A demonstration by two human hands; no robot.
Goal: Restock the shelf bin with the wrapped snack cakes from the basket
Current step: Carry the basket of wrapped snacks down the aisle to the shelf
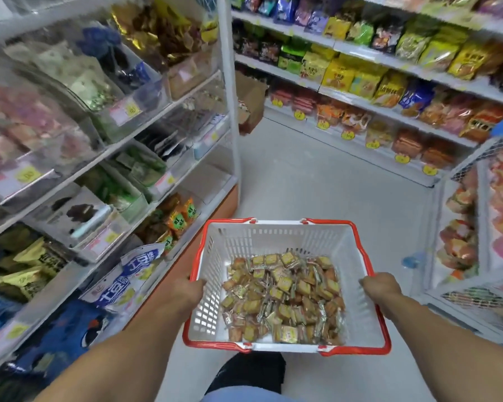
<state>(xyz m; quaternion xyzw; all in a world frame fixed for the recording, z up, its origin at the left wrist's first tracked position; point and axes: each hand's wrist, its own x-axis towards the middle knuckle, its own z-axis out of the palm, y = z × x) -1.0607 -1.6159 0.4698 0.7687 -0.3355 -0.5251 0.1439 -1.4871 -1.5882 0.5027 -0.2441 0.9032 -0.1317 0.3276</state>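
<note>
White basket [276, 236] of snack cakes [285, 297]: both hands' fingers [372, 285] curl over its side rims.

Shop aisle: snack-stocked shelves [389, 91], yellow price tags [299, 115].

Fingers of left hand [186, 291] and right hand [381, 285] hidden inside rim of basket [276, 236]. Printing on snack cakes [285, 297] too small to read. Shelf bins [70, 117] at left smeared by blur, contents unclear. Black shoe [247, 372] partly covered by basket's near edge. Both forearms cut off at bottom edge.
</note>
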